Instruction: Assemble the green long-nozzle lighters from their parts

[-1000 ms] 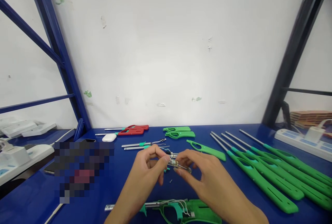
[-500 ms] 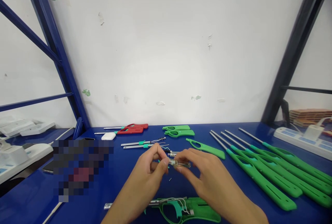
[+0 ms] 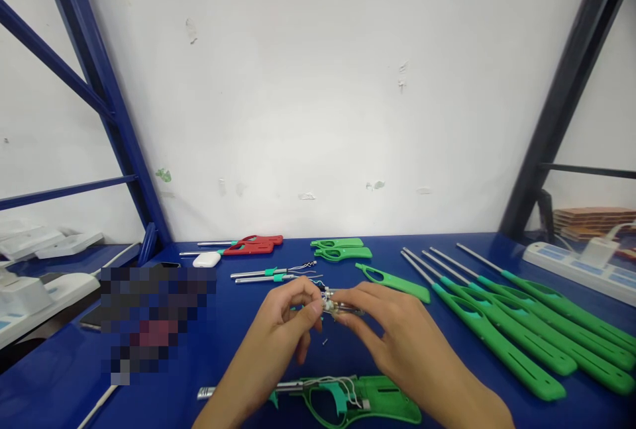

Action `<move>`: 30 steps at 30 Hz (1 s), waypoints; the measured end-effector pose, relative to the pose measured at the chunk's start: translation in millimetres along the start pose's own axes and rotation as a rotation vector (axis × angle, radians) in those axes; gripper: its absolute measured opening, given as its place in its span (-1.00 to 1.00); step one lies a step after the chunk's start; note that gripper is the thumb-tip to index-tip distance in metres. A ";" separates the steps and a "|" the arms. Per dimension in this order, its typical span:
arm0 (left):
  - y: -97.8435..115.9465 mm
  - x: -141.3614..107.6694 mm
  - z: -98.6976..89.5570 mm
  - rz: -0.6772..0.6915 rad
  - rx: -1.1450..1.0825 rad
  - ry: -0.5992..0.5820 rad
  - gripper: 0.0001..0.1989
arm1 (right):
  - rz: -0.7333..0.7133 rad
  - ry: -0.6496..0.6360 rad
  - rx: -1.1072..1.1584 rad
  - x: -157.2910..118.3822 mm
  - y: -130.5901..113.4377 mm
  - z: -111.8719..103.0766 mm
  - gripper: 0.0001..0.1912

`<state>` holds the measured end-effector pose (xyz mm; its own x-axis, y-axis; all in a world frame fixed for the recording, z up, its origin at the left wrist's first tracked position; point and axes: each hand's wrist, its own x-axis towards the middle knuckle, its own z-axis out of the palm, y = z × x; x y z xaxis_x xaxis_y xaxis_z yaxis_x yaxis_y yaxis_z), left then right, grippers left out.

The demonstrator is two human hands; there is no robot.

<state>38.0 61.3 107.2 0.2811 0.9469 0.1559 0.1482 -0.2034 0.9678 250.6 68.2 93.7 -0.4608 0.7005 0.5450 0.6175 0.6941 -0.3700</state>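
Above the middle of the blue table, my left hand (image 3: 285, 320) pinches the left end of a small clear lighter fuel tank with a valve (image 3: 328, 304). My right hand (image 3: 397, 326) has thumb and fingers closed on its other end, covering much of it. Just below my hands lies a small screw (image 3: 325, 341). Nearest me is an opened green lighter (image 3: 390, 399), its metal tube, teal trigger and white wires showing; my left forearm hides part of it. Behind my left hand rest two metal lighter tubes (image 3: 263, 278) with teal parts and wires.
Several whole green lighters (image 3: 501, 330) lie fanned at the right. Green handle shells (image 3: 397, 282) and red lighters (image 3: 253, 247) are toward the wall. A white case (image 3: 207, 259) and a blurred-out area sit left. Power strips (image 3: 581, 267) stand at both sides, between blue frame posts.
The fingers of my right hand have come closer to my left fingertips and cover more of the clear tank. My left fingers have shifted slightly. The things on the table lie as before.
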 end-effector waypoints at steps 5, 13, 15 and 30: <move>3.4 0.3 -1.6 -0.012 -0.041 -0.017 -0.62 | -0.019 0.030 0.008 -0.1 1.6 -0.5 -0.77; 1.3 0.5 -2.8 -0.046 -0.094 -0.043 -0.63 | -0.014 0.039 -0.016 -0.2 5.2 2.0 -0.76; -1.7 0.7 -3.1 -0.039 -0.097 -0.037 -0.64 | -0.013 0.060 -0.011 -0.2 5.0 1.8 -0.77; -6.0 -1.2 -1.4 -0.002 -0.109 -0.011 -0.68 | -0.098 0.005 0.030 2.6 3.3 -1.9 -0.58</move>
<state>35.5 61.7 101.5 0.2915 0.9443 0.1528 0.0451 -0.1731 0.9839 252.6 72.0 95.3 -0.5146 0.6285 0.5833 0.5505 0.7637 -0.3372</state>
